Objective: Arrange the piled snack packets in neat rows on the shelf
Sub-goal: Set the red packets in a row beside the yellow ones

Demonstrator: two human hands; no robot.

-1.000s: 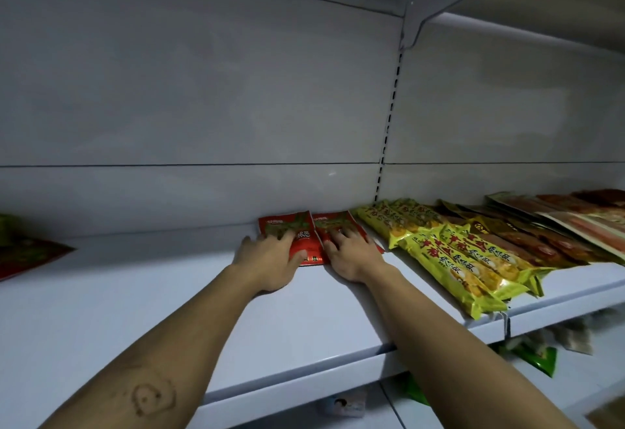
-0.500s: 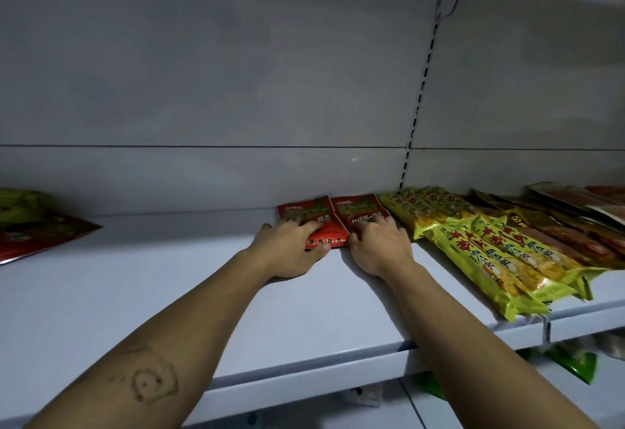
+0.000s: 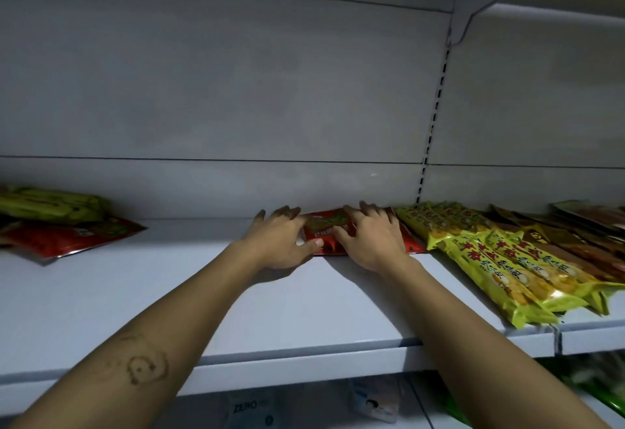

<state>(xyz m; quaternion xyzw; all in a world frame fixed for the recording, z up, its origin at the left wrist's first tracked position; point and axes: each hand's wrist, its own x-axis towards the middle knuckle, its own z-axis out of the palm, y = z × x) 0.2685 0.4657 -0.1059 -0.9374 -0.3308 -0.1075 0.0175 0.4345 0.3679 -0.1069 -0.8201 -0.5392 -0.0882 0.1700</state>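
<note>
Two small red snack packets (image 3: 324, 229) lie flat side by side at the back of the white shelf (image 3: 270, 310), against the rear wall. My left hand (image 3: 280, 242) rests on the left packet, fingers on top and thumb at its front edge. My right hand (image 3: 370, 242) lies over the right packet, whose corner (image 3: 412, 245) shows beside it, with the thumb reaching onto the left one. Both hands cover most of the packets. A loose pile sits at the far left: a large red packet (image 3: 67, 237) with green packets (image 3: 50, 205) on top.
Long yellow-green packets (image 3: 507, 269) lie in a row just right of my right hand, overhanging the shelf's front edge. Brown and orange packets (image 3: 581, 246) follow further right. An upper shelf and its bracket (image 3: 460, 5) hang overhead. A lower shelf holds more goods (image 3: 250, 408).
Both hands have slid further back toward the rear wall and closer together, now covering more of the red packets. The view has shifted left, bringing the left pile into sight.
</note>
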